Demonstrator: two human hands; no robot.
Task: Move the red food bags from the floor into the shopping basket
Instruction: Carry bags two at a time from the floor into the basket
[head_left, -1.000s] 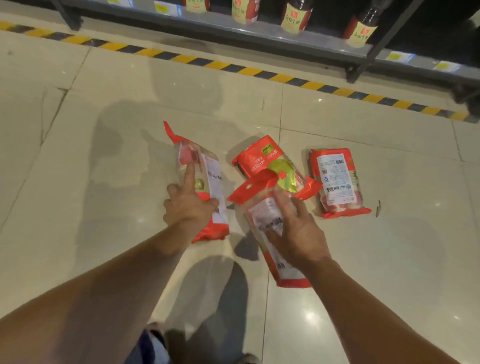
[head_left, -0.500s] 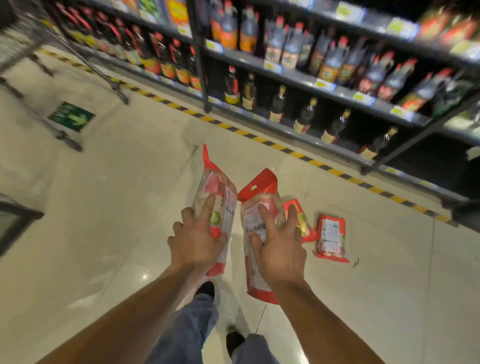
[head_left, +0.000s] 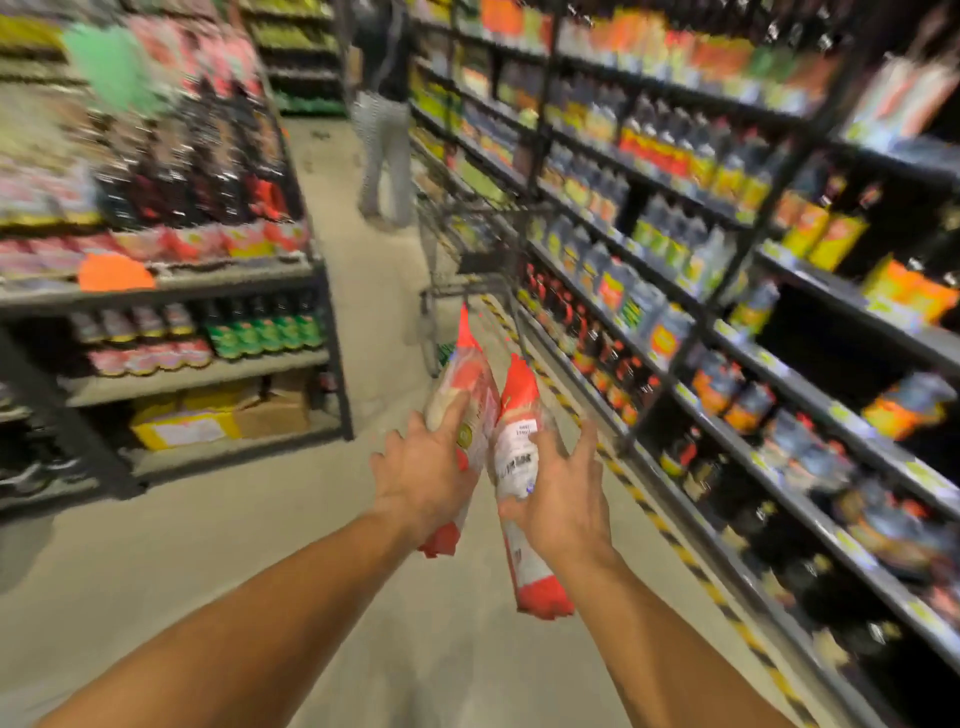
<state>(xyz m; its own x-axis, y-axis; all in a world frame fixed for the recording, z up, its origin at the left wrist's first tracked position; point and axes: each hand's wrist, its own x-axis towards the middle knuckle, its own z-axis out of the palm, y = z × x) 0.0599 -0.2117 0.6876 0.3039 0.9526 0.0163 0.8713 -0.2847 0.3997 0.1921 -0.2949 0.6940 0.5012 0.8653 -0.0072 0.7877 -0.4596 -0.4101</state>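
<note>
Hands and bags, seen from above and behind the person's bare forearms. Two hands are raised at mid-frame, each closed around one food bag, so that two bags are off the floor and held side by side, nearly touching along their upper halves. The left hand (head_left: 423, 475) wraps its fingers over the face of the left bag (head_left: 465, 395); the right hand (head_left: 563, 499) cups the right bag (head_left: 519, 457) from its outer side, fingers spread along it.

Both bags are long, narrow pouches of glossy, crinkled plastic film: a clear or pale middle showing light contents, with red sealed ends top and bottom. The upper ends taper to flattened red tabs pointing up and away from the person; the lower red ends hang below the wrists. The right bag carries a white printed label; the left bears a small round green-yellow mark near the fingers. Print is too blurred to read.

Ahead of the bags stands a wire shopping trolley (head_left: 462, 249) of thin dark metal rods, near the right-hand shelving; the bags are short of it, not inside.

The floor (head_left: 260, 545) is smooth, pale and slightly reflective, edged by a yellow-and-black striped strip (head_left: 660, 525) along the foot of the right shelves (head_left: 727, 332). These dark metal shelves hold rows of bottles, too smeared by motion to count. A second shelf unit (head_left: 208, 291) stands at left. One other person (head_left: 382, 130) stands farther down the aisle.
</note>
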